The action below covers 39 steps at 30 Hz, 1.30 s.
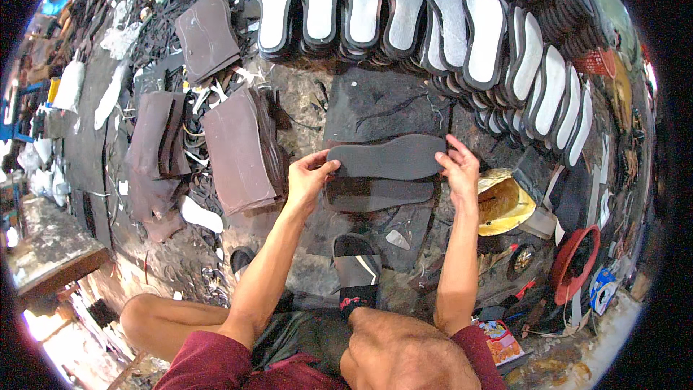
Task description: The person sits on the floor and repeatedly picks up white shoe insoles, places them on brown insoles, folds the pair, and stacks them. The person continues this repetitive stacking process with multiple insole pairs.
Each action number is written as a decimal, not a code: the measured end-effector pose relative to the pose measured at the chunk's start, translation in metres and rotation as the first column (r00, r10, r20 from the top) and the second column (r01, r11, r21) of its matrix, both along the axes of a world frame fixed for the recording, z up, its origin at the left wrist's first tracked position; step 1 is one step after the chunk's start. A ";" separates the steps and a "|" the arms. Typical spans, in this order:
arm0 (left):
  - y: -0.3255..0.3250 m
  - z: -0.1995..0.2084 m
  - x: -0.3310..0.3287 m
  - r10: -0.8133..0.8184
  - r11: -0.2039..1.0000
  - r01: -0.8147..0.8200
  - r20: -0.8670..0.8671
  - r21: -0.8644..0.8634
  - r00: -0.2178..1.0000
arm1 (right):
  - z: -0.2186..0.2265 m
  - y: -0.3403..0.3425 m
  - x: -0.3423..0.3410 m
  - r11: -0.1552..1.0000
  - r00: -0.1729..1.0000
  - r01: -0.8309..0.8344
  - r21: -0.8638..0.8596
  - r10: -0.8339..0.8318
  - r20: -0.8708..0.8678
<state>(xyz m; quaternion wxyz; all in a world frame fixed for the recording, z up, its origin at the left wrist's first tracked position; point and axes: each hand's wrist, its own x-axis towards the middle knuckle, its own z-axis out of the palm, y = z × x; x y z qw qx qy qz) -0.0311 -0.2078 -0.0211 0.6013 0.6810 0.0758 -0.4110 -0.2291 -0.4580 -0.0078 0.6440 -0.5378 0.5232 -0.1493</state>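
A dark grey shoe sole (390,157) is stretched level between my two hands. Its left end is pinched in my left hand (309,177), thumb on top. At the other end, the thumb and fingers of my right hand (459,167) grip the edge. Just below it lies another dark sole (379,196), partly covered by the held one. Both are over a black rubber sheet (386,97) on the floor. My foot in a black slide sandal (356,271) rests close by.
Stacks of soles with white tops (362,0) curve along the back and right. Brown sheets (242,152) lie in piles to the left. At the right are a yellow-rimmed container (505,208) and a red basin (575,265). Black scraps (224,29) litter the floor.
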 end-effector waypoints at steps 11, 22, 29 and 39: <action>-0.005 -0.016 0.009 -0.066 0.994 0.058 0.093 0.092 0.993 | -0.035 0.008 0.007 0.998 0.995 0.057 -0.032 -0.060 -0.078; -0.008 -0.022 0.004 -0.027 0.998 0.016 0.174 0.067 0.984 | -0.044 0.011 0.004 0.996 0.998 0.046 -0.075 -0.049 -0.041; -0.018 -0.010 0.000 -0.159 0.962 0.072 0.325 0.262 0.932 | -0.014 0.044 0.017 0.675 0.756 -0.381 -0.632 -0.167 -0.634; 0.009 -0.025 0.018 0.297 0.927 -0.352 -0.324 -0.127 0.898 | 0.067 0.085 -0.009 0.985 0.988 0.119 -0.123 -0.106 0.114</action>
